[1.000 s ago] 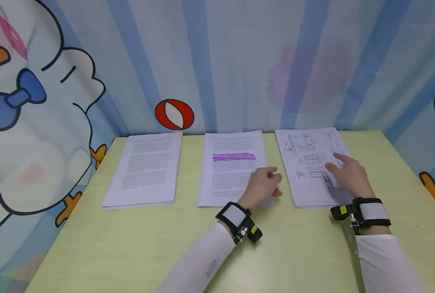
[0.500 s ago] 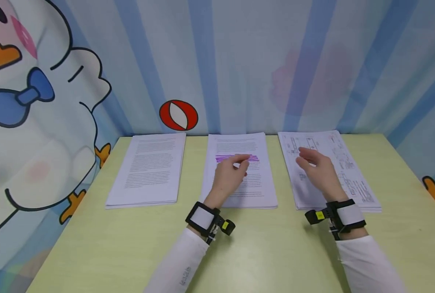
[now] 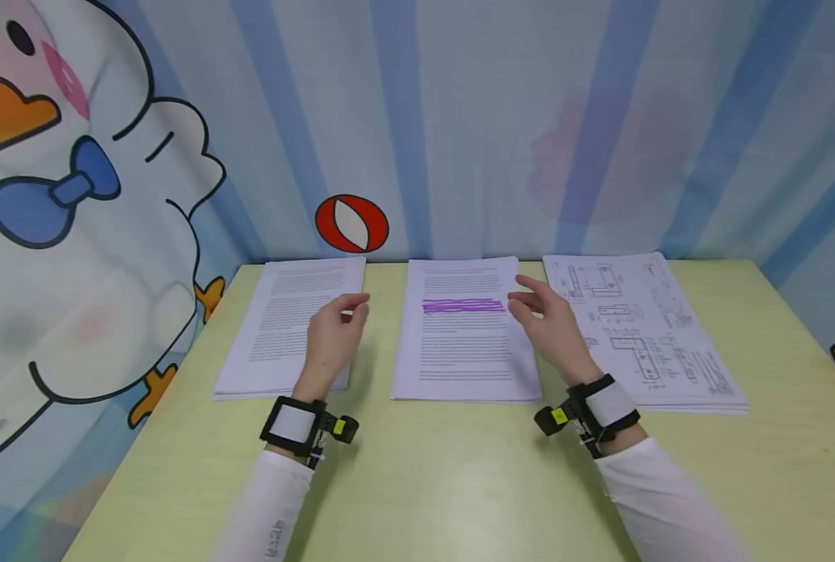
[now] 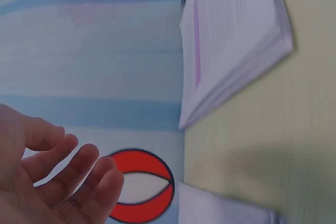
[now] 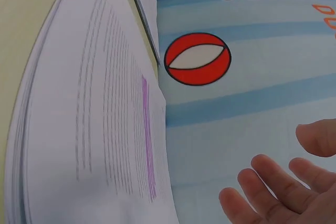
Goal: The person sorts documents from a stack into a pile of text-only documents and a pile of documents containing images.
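Note:
Three paper stacks lie in a row at the back of the table. The left stack [image 3: 249, 375] carries printed text, and the middle stack [image 3: 467, 359] has text with a purple highlighted band. Line drawings cover the right stack [image 3: 642, 328]. My left hand [image 3: 333, 339] hovers over the right side of the left stack, fingers loosely bent and holding nothing; the left wrist view shows its fingers apart from the paper. Between the middle and right stacks, my right hand [image 3: 551, 324] hangs in the air, its relaxed fingers [image 5: 262, 177] spread and bare.
A pale yellow-green table [image 3: 417, 484] bears the stacks. Behind it hangs a blue striped curtain [image 3: 474, 140] with a printed red and white ball [image 3: 352, 223] and a large cartoon duck [image 3: 73, 273] at left. Each wrist wears a strapped camera.
Both hands have moved left: the left from the middle stack to the left one, the right from the drawings toward the middle stack. The stack of drawings is now mostly uncovered. The view has shifted slightly.

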Motion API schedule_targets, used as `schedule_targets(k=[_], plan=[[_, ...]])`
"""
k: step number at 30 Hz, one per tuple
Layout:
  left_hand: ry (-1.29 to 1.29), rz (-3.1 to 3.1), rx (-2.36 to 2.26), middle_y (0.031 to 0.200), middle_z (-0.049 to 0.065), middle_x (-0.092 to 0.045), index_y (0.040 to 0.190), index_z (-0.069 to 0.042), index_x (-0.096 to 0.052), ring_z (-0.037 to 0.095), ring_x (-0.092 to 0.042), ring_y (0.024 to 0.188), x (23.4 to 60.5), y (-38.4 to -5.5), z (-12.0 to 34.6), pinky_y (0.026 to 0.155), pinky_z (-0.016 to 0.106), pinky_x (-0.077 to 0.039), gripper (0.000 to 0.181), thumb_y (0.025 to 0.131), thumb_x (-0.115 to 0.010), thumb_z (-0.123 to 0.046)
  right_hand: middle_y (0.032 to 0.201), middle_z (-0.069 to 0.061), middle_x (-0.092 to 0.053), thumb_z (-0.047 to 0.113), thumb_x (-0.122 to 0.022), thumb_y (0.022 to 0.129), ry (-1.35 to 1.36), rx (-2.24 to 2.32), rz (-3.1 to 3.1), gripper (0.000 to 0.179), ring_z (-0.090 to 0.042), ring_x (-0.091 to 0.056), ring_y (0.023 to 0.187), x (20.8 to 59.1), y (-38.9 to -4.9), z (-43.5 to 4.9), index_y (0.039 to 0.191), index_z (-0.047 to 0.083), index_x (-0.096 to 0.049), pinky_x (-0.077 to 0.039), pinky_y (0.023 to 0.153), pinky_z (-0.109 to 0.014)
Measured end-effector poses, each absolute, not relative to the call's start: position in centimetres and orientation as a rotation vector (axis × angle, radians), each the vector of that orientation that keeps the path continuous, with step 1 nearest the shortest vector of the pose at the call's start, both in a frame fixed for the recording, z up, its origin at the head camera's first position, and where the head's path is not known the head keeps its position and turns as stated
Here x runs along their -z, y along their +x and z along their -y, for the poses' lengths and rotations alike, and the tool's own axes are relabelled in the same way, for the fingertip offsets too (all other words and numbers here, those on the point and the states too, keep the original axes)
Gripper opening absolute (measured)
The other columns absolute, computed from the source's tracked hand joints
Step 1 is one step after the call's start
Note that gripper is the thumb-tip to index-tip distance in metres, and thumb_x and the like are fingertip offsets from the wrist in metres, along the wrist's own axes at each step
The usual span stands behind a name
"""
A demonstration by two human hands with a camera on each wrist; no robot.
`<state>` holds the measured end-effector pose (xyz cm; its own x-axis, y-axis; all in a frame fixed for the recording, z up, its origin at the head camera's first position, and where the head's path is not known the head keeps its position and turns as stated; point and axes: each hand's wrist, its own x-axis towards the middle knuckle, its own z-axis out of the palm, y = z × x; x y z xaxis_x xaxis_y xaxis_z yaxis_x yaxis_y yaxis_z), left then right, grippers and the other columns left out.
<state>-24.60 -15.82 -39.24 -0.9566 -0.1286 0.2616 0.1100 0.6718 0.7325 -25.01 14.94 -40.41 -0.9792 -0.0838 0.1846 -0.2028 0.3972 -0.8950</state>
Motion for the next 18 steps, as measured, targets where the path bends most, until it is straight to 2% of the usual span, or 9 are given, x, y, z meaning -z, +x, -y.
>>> schedule_targets(k=[7, 11, 18], plan=[[0.188, 2.652, 1.017, 0.123, 0.019, -0.068, 0.129, -0.003, -0.063, 0.034, -0.063, 0.109, 40.6, -24.7, 23.0, 0.09, 0.044, -0.049, 0.036, 0.101, -0.049, -0.02, 0.133, -0.021, -0.063, 0.017, -0.053, 0.102, 0.381, -1.714, 2.528, 0.048, -0.036, -0.059, 0.125, 40.7, -25.2, -9.6, 0.147, 0.007, -0.044, -0.049, 0.104, -0.05], [0.286, 2.728, 0.94, 0.129, 0.023, -0.063, 0.135, -0.001, -0.058, 0.038, -0.058, 0.116, 40.5, -24.0, 26.7, 0.095, 0.05, -0.048, 0.04, 0.103, -0.046, -0.022, 0.132, -0.018, -0.065, 0.019, -0.055, 0.101, 0.377, -1.792, 2.529, 0.048, -0.033, -0.061, 0.124, 40.7, -25.3, -6.9, 0.147, 0.01, -0.045, -0.049, 0.105, -0.048], [0.483, 2.856, 0.856, 0.145, 0.028, -0.05, 0.142, 0.001, -0.05, 0.047, -0.045, 0.134, 40.4, -22.7, 31.3, 0.108, 0.06, -0.04, 0.047, 0.104, -0.041, -0.026, 0.133, -0.017, -0.064, 0.017, -0.057, 0.099, 0.369, -1.894, 2.555, 0.048, -0.03, -0.061, 0.122, 41.2, -25.2, -3.4, 0.145, 0.01, -0.048, -0.049, 0.105, -0.045]])
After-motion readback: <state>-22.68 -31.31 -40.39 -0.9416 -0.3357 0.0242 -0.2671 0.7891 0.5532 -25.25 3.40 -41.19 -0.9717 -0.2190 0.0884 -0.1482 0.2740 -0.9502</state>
